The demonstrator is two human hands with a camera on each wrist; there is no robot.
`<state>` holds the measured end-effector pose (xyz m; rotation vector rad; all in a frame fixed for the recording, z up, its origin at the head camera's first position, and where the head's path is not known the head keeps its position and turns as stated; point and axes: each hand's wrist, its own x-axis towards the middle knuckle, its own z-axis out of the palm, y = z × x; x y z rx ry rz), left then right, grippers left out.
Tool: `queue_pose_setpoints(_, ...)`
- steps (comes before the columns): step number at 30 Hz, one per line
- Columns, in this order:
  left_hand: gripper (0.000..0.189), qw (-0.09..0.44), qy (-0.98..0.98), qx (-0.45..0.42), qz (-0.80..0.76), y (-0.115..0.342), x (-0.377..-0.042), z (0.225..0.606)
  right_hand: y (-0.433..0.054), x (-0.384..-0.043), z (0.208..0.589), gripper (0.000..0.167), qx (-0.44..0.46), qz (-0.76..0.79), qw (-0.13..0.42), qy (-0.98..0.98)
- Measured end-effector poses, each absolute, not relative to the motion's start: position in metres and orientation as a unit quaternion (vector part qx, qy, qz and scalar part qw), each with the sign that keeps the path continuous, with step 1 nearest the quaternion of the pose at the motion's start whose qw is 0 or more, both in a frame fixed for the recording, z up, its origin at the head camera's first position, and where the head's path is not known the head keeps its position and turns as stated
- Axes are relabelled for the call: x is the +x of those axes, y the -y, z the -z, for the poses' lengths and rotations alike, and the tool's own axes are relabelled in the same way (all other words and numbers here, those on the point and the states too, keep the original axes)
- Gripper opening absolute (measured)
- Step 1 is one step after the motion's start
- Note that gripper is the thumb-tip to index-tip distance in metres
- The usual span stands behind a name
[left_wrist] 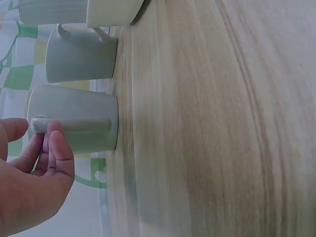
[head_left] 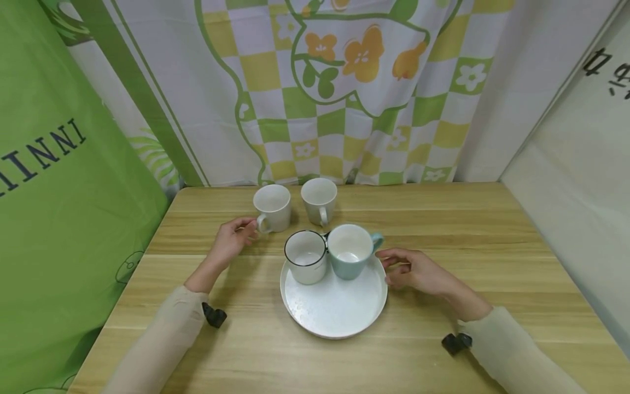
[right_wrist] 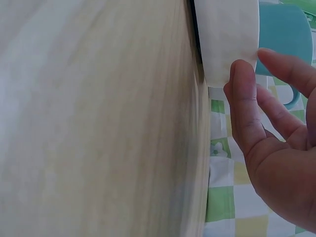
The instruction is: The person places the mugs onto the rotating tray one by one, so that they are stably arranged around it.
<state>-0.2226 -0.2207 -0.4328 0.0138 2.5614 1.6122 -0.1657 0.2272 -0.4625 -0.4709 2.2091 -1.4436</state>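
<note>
My left hand (head_left: 232, 241) is at the handle (left_wrist: 74, 124) of a white mug (head_left: 273, 205). In the left wrist view, its thumb stays a little apart from the handle and its fingertips meet the handle's side. That mug stands upright on the table. My right hand (head_left: 418, 272) reaches the right edge of a round white tray (head_left: 334, 314), fingers loosely bent, fingertips at the rim in the right wrist view. On the tray stand a white mug with a black rim (head_left: 306, 262) and a light blue mug (head_left: 351, 254), its handle to the right.
Another white mug (head_left: 319, 200) stands upright behind the tray, handle towards me. The wooden table (head_left: 492, 246) ends at a patterned curtain (head_left: 339, 126). A green cloth (head_left: 74, 219) hangs at the left and a pale cloth (head_left: 581, 180) at the right.
</note>
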Motion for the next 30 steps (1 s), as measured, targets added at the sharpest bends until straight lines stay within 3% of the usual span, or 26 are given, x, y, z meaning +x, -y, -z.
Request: queue_pose_setpoints(30, 0.048, 0.121, -0.809, 0.012, -0.576, 0.220, -0.242, 0.450, -0.226, -0.158, 0.458, 0.060, -0.182, 0.516, 0.207, -0.811)
